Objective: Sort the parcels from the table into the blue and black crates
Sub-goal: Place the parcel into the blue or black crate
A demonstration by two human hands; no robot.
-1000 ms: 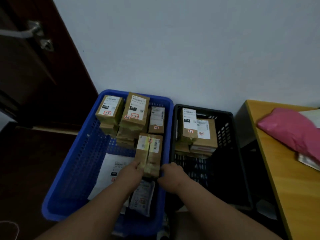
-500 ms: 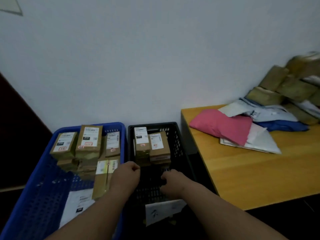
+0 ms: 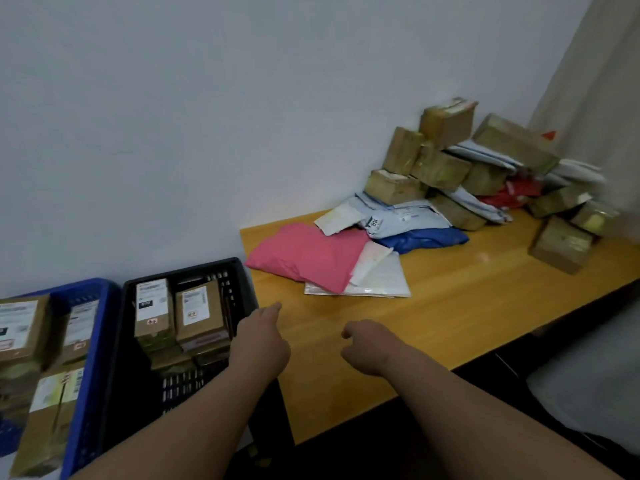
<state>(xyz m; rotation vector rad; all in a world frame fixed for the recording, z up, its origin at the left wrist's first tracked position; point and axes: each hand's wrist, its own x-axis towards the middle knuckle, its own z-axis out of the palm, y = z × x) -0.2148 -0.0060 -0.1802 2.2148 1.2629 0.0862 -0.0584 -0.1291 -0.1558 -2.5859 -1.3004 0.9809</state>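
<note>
Both hands hover empty over the bench (image 3: 450,306): the left hand (image 3: 259,341) with fingers extended, the right hand (image 3: 367,344) loosely curled. Parcels (image 3: 446,168) lie heaped at the bench's far end, the pink mailer (image 3: 304,254) nearest; the black crate (image 3: 187,271) and blue crate (image 3: 83,393) hold boxes.

Plain pale wall (image 3: 214,126) behind the scene, evenly and dimly lit. A wooden table (image 3: 398,344) with an orange-yellow top stands against it. A beige curtain (image 3: 588,81) hangs at the far right. Dark floor (image 3: 398,452) lies below the table's front edge.
</note>
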